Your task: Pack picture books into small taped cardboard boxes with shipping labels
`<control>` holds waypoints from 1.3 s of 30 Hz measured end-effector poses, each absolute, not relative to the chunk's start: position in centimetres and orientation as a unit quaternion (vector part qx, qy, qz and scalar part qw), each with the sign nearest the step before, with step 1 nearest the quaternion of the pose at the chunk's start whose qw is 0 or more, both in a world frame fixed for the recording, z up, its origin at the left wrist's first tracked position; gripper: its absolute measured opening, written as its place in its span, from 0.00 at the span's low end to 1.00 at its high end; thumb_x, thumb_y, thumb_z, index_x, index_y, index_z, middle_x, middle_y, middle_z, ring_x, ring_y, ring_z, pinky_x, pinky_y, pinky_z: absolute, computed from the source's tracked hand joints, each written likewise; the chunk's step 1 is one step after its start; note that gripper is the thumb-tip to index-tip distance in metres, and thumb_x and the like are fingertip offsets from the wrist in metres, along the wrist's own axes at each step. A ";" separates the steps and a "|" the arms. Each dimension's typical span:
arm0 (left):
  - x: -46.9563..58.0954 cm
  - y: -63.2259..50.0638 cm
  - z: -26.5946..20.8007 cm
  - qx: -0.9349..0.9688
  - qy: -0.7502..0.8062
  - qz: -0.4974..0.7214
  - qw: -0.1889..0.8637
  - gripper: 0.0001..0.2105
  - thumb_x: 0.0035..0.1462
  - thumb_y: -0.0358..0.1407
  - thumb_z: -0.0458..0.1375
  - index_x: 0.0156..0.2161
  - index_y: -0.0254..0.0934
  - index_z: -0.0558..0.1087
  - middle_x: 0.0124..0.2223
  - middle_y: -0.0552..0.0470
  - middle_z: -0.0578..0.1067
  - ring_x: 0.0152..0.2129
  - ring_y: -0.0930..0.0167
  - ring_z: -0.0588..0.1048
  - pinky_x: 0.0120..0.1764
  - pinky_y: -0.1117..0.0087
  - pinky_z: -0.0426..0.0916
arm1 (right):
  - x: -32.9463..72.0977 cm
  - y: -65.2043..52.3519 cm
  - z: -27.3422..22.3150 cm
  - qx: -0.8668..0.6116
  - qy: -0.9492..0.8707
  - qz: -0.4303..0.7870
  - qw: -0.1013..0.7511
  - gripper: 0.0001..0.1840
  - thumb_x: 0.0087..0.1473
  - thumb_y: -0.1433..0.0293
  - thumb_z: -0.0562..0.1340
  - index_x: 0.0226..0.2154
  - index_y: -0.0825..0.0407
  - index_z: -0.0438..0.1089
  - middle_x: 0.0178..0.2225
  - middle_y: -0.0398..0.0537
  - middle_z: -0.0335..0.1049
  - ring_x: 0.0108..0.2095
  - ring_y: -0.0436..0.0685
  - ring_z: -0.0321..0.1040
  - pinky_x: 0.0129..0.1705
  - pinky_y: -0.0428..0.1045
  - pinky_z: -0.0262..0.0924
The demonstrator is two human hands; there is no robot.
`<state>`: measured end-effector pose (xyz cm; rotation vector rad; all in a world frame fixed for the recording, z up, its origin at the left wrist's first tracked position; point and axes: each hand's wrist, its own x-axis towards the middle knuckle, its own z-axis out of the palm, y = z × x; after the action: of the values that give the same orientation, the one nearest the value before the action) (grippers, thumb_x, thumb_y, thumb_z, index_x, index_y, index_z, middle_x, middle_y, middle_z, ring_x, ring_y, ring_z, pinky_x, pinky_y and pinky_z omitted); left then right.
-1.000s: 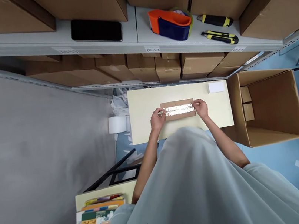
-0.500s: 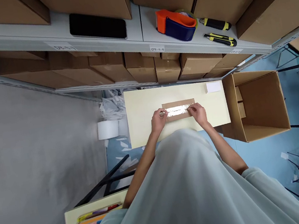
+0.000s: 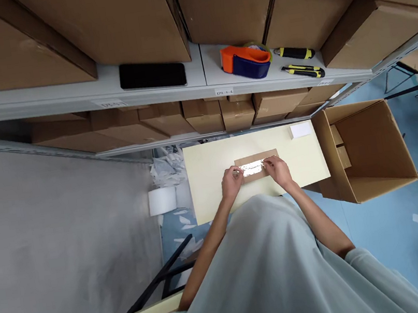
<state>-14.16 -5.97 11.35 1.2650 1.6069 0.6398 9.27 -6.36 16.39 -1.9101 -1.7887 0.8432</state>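
A flat brown cardboard piece lies on the cream tabletop in front of me. Along its middle runs a shiny, bright strip of what looks like packing tape. At the strip's left end, the fingers of my left hand are pinched together. My right hand pinches at the right end, its fingertips over the cardboard. Glare hides the strip's exact edges, and I cannot tell how much of it is stuck down.
A white card or small box sits at the table's far right corner. Beside it stands an open carton. The shelf above holds a phone, a tape dispenser, two utility knives and cartons. White rolls lie at left.
The head view has tilted, so table and hands sit lower in the picture. Both hands stay pinched at the strip, with the right fingertips slightly closer to the left ones.
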 end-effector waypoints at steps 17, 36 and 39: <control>-13.0 -1.4 16.8 0.581 0.674 0.334 0.313 0.04 0.60 0.33 0.64 0.35 0.44 0.81 0.57 0.43 0.80 0.60 0.53 0.77 0.64 0.46 0.71 | 12.9 3.4 26.0 -0.591 -0.680 0.253 0.353 0.16 0.72 0.58 0.57 0.46 0.46 0.79 0.44 0.54 0.82 0.43 0.65 0.80 0.48 0.60 0.76; -7.4 14.5 34.4 0.668 0.587 0.439 0.126 0.07 0.67 0.32 0.59 0.43 0.42 0.80 0.57 0.43 0.80 0.58 0.57 0.77 0.63 0.52 0.71 | 9.7 25.3 33.3 -0.554 -0.800 0.096 0.208 0.16 0.59 0.67 0.73 0.49 0.55 0.77 0.54 0.69 0.79 0.56 0.75 0.74 0.63 0.68 0.62; -6.9 14.1 34.3 0.671 0.584 0.440 0.123 0.07 0.66 0.31 0.60 0.43 0.42 0.80 0.56 0.43 0.80 0.58 0.57 0.77 0.63 0.52 0.71 | 8.7 26.0 32.8 -0.565 -0.794 0.117 0.193 0.15 0.55 0.69 0.75 0.43 0.54 0.76 0.47 0.67 0.82 0.53 0.72 0.77 0.65 0.67 0.59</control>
<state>-6.94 14.10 34.33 1.9585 1.7022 1.2830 8.75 26.02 32.84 -1.5847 -2.2284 0.3274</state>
